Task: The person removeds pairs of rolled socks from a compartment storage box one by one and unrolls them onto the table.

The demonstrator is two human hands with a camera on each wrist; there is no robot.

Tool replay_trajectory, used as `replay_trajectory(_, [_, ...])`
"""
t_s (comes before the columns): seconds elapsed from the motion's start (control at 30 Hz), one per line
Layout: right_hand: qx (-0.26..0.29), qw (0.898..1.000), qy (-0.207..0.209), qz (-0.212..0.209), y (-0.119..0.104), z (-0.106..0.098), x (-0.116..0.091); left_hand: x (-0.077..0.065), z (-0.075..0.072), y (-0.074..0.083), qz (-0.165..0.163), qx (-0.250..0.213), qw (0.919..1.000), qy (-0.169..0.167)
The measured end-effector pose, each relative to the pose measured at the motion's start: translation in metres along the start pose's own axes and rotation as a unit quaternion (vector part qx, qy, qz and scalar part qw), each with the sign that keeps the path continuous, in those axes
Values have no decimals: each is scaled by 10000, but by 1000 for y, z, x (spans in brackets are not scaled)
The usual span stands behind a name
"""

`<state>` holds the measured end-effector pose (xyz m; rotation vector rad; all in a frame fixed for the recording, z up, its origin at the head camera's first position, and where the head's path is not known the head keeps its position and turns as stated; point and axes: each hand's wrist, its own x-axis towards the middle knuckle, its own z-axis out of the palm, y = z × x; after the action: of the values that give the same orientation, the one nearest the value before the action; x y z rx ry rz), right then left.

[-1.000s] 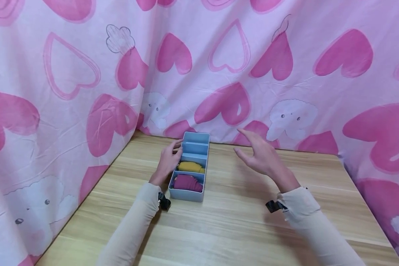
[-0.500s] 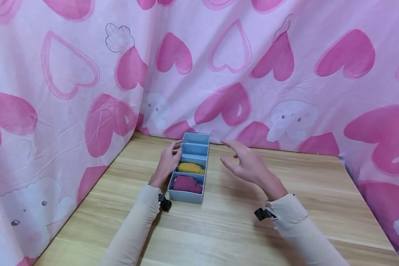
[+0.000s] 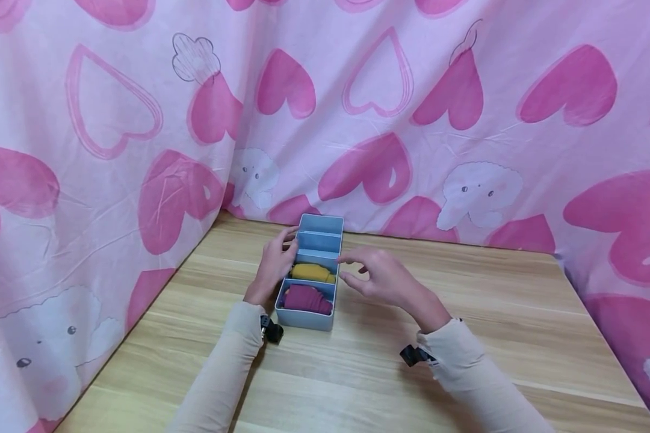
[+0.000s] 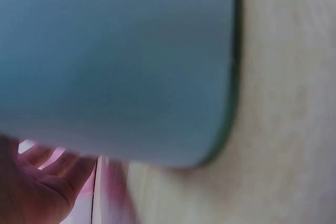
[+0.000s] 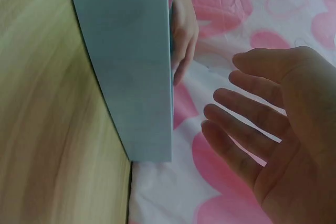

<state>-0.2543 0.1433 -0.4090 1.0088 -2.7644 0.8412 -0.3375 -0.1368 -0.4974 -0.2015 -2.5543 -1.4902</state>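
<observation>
A long grey-blue divided storage box (image 3: 306, 319) stands on the table, pointing away from me. Its nearest compartment holds a rolled maroon cloth (image 3: 306, 299); a rolled yellow cloth (image 3: 312, 273) lies in the one behind. What kind of garment either is, I cannot tell. My left hand (image 3: 273, 261) rests along the box's left side, fingers loosely bent at the rim. To the right of the box hovers my right hand (image 3: 381, 276), thumb and fingers apart and holding nothing. The right wrist view shows a gap between that hand's fingers (image 5: 236, 108) and the box wall.
Behind the cloths, the box's far compartments (image 3: 321, 242) show bare bottoms. A pink heart-patterned curtain (image 3: 363, 168) hangs along the table's back and left edges. Wood-grain tabletop (image 3: 346, 373) extends in front and to the right.
My right hand has moved left and lower, coming close to the box's right wall. The left hand, the box and both cloths have stayed in place.
</observation>
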Motion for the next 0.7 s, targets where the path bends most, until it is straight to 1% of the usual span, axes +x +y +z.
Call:
replay_trajectory(0.23, [312,9985,-448,-44,-11,17,7,0,1,-1,-41,-47,10000,63])
replay_trajectory(0.37, [373,9968,-707,-22,-16,24,12,1,2,0,-68,-99,9999,103])
replay_trajectory(0.5, [131,9958,-906,-86,-21,29,16,1,3,-3,-137,-211,9996,131])
replay_trajectory(0.63, [-243,9941,-1046,-171,-25,33,20,0,4,-5,-95,-409,9990,168])
replay_trajectory(0.7, [-330,9930,-1127,-117,-27,35,23,0,5,-6,-70,-504,9984,230])
